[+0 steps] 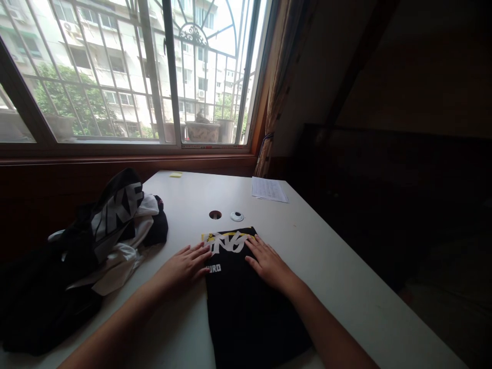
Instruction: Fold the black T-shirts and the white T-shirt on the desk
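Cloth point(246, 307): black, with white lettering and yellow trim near its far edge; lies on the desk point(330, 266) in front of the person, its near part running out of view.
Left hand point(188, 264): open, palm down; fingertips rest on the left edge of the cloth, beside and over the lettering.
Right hand point(269, 264): open, palm down, fingers spread on the upper right of the cloth.
Grip: none visible; both hands lie flat and pinch nothing.
Pressure: light and even under both hands appears best; a hard push could ruck the cloth or skew its edges.
Smoothing: outward strokes from the lettering would suit any creases; one hand should anchor while the other strokes.
Alignment: the far edge and both sides serve as guides.
Pile point(34, 292): black and white clothes, left of the cloth, well apart from it.
Paper point(269, 189): far right of the desk.
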Tool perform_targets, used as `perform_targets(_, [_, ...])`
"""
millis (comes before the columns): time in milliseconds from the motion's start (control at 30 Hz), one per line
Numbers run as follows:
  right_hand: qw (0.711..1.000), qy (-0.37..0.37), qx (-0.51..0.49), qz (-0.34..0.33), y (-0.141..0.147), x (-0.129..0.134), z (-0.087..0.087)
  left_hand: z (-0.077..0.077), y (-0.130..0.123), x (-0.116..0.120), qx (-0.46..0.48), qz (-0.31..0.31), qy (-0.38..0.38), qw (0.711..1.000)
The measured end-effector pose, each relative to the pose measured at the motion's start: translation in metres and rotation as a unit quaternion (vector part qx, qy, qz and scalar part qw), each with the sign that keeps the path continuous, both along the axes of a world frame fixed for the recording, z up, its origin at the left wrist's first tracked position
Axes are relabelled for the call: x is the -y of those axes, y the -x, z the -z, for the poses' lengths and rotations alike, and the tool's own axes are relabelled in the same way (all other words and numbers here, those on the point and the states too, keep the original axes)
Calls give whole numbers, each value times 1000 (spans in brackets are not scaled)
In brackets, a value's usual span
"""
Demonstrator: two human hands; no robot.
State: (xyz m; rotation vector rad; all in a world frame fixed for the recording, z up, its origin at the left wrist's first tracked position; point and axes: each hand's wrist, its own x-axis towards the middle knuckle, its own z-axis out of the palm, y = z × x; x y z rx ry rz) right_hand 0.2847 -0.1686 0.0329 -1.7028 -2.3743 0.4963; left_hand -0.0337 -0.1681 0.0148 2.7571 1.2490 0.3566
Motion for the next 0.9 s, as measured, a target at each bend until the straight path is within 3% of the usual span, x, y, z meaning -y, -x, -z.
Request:
perform_targets(233, [999,31,-15,23,-13,2,2,1,4,-3,13,-35,-5,999])
perform_targets(500, [999,44,-18,26,-11,3,-4,4,6,-5,31,-16,-27,999])
perform_targets(700, [998,33,-45,15,-20,-1,-2,-16,2,3,54,26,-33,998])
perform_targets(900, [990,76,-120,-21,-34,-1,-11,-33,-3,14,89,60,-11,994])
